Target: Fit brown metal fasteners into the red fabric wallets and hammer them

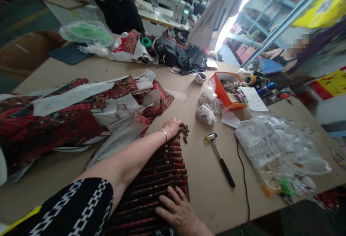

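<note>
The right hand [180, 209], fingers apart, lies on the cloth [164, 173] on the worktop [207, 198], apparently steadying it, while at the cloth's far end the left hand [172, 126] meets brown bits [185, 129], its grip too hidden to tell.

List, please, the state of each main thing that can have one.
Ridged fabric: laid out
Small brown pieces: loose, heaped
Left hand: at the pieces; grip unclear
Right hand: spread, resting on the ridged fabric
Hammer: lying down, not held
Orange box: open, with things inside
Cup: upright, something inside
Small bag: filled, looks tied
Clear plastic bags: crumpled
Fabric pile: loosely layered
</note>
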`<state>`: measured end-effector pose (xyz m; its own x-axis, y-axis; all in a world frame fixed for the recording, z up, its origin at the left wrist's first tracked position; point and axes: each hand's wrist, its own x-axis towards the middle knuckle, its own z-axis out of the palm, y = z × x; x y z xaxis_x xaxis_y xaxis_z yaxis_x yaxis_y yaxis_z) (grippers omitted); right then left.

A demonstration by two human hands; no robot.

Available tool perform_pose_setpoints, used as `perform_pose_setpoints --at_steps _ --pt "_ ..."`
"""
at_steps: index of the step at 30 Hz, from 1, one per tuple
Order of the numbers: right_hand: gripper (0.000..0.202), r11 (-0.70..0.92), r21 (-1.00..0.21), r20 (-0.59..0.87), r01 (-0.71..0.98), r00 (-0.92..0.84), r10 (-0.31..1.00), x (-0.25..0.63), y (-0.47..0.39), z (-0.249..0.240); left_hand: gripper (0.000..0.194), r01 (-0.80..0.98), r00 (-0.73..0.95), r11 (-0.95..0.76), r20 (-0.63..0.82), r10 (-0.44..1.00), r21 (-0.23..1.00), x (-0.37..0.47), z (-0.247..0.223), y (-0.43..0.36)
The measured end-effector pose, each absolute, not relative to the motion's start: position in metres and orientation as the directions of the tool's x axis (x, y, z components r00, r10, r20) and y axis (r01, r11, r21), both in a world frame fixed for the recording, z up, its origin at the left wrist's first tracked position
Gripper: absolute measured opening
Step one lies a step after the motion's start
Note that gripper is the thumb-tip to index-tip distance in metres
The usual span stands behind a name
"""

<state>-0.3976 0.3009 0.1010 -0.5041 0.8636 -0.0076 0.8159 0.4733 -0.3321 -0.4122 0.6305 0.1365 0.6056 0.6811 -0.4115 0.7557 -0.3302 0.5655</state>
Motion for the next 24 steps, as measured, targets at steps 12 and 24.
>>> perform_pose_setpoints --at_steps 12,24 --pt "0.040 0.462 -0.241 0.074 0.854 -0.458 0.886 -0.403 0.301 0.094 0.026 0.443 0.635 0.342 -0.560 0.532 0.828 -0.431 0.155 0.665" --pt "0.033 0.412 -0.414 0.128 0.812 -0.396 0.909 -0.386 0.336 0.133 0.023 0.155 0.643 0.727 -0.627 0.440 0.669 -0.444 0.156 0.666"
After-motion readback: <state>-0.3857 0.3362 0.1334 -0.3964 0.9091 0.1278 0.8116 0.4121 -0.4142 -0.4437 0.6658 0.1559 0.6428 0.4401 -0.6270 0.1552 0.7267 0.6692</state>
